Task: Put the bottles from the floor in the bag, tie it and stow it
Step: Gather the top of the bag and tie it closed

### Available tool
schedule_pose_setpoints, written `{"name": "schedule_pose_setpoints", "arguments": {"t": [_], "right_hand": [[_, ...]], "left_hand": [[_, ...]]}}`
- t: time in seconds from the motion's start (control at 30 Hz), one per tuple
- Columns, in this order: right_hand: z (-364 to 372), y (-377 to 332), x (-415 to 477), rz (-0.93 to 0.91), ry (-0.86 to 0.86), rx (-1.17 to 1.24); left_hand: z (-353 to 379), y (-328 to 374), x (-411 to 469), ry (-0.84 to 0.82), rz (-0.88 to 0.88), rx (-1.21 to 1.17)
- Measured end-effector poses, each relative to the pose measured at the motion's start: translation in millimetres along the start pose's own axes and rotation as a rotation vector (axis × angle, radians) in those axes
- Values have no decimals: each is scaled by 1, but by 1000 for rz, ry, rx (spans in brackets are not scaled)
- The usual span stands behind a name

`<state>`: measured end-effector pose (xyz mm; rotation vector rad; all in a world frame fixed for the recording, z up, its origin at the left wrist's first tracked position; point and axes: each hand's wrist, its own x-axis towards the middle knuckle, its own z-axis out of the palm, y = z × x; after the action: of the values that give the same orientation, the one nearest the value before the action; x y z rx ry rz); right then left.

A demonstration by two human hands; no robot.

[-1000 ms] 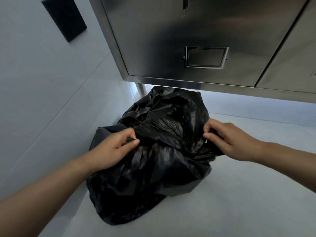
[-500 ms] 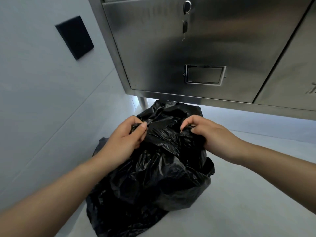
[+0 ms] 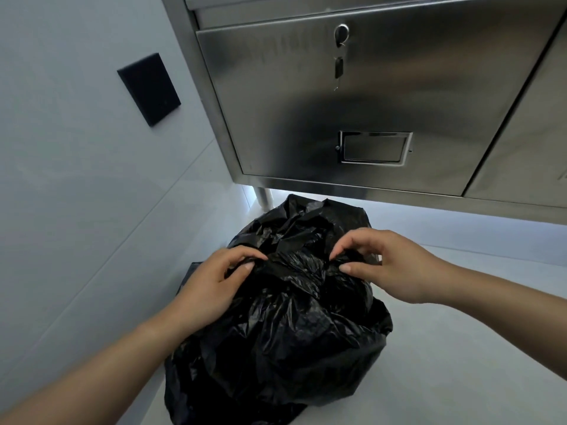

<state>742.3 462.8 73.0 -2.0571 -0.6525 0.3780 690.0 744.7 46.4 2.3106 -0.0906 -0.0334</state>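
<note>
A bulging black plastic bag (image 3: 282,342) sits on the pale floor in front of a steel cabinet. My left hand (image 3: 211,283) pinches a fold of the bag's top edge on its left side. My right hand (image 3: 389,265) pinches the opposite fold on the right, thumb and fingers closed on the plastic. A band of bag film stretches between the two hands. No bottles show; what is inside the bag is hidden.
A stainless steel cabinet (image 3: 368,111) with a lock, hanging key and label holder stands just beyond the bag on a short leg (image 3: 264,196). A white wall with a black plate (image 3: 148,88) runs along the left. Pale floor (image 3: 460,363) extends to the right.
The hands first came together at the bag's top from a wide grip, and now sit slightly further apart, each holding a fold. The view has tilted up, showing more of the cabinet.
</note>
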Motion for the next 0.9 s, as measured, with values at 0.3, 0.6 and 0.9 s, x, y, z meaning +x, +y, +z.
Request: {"name": "schedule_pose_setpoints", "arguments": {"t": [0.3, 0.6, 0.9], "right_hand": [[23, -4, -1, -18, -13, 19], [36, 30, -6, 76, 111, 56], [65, 60, -18, -36, 76, -290]], "left_hand": [[29, 32, -2, 43, 49, 57], [47, 8, -34, -250, 223, 338], [67, -17, -42, -373, 78, 506]]}}
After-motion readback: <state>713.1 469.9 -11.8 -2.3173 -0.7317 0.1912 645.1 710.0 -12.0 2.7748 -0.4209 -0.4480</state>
